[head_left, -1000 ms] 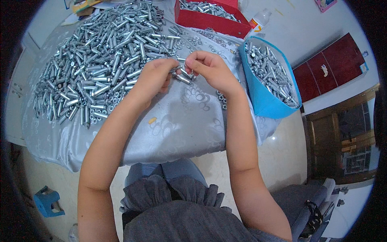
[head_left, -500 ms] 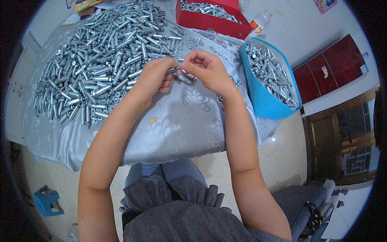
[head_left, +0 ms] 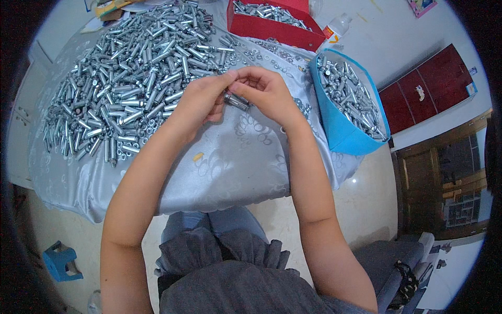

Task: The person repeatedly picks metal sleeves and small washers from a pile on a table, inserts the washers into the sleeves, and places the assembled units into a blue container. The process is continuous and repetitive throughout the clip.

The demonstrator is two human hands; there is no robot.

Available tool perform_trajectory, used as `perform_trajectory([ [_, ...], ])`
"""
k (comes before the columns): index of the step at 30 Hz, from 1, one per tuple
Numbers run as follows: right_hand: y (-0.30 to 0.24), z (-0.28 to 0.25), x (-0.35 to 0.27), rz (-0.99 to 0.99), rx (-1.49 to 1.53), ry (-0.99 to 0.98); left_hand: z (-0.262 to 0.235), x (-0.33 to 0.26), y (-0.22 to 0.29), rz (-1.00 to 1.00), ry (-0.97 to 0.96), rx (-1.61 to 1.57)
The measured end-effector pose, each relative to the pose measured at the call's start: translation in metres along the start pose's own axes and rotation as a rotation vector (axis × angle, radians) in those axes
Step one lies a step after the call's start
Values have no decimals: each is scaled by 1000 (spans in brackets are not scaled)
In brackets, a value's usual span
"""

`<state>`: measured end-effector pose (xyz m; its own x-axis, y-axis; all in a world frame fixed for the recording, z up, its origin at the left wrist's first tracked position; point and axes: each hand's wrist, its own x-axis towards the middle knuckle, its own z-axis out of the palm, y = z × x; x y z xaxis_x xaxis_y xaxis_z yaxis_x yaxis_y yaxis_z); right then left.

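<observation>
My left hand [head_left: 203, 100] and my right hand [head_left: 265, 95] meet at the fingertips over the table's near part. The fingers of the left are curled round a silver expansion bolt, which is almost wholly hidden now. Thumb and fingers of the right are pinched against the left fingertips; whatever they grip is covered. Just below the fingers, short silver expansion bolts [head_left: 237, 101] show on the cloth. To the left spreads a big heap of expansion bolts [head_left: 151, 78], with loose nuts [head_left: 128, 149] along its near edge. Small washers and nuts [head_left: 261, 55] lie scattered beyond my hands.
A blue fabric bin [head_left: 353, 145] full of bolts stands at the table's right edge. Behind it are a red box [head_left: 272, 29] holding more bolts and a plastic bottle [head_left: 337, 27]. A small yellow piece [head_left: 197, 156] lies on the silvery tablecloth [head_left: 225, 180]. A blue stool [head_left: 61, 260] is on the floor.
My right hand has moved slightly left and closed in against the left fingertips. The bolt end that showed at my left fingers is now covered.
</observation>
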<state>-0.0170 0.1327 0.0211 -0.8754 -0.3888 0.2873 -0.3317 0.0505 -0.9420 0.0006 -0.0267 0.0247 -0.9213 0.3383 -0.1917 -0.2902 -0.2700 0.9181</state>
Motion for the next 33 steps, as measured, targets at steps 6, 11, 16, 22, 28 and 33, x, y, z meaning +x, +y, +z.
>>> perform_trajectory([
  [6,-3,-3,-3,12,-51,-24,0,-1,-3,28,-48,74],
  [11,-13,-8,-5,4,-73,-73,-1,-3,0,0,-137,-4],
  [16,-26,-33,-6,-92,-138,178,-1,-4,5,-56,-238,-93],
  [22,-1,-51,-9,169,-694,513,-4,2,1,-66,-203,-159],
  [28,16,-65,-22,335,-1125,475,-6,3,-1,-71,-156,-114],
  [33,17,-64,-22,506,-1125,395,-6,2,-2,-72,-147,-90],
])
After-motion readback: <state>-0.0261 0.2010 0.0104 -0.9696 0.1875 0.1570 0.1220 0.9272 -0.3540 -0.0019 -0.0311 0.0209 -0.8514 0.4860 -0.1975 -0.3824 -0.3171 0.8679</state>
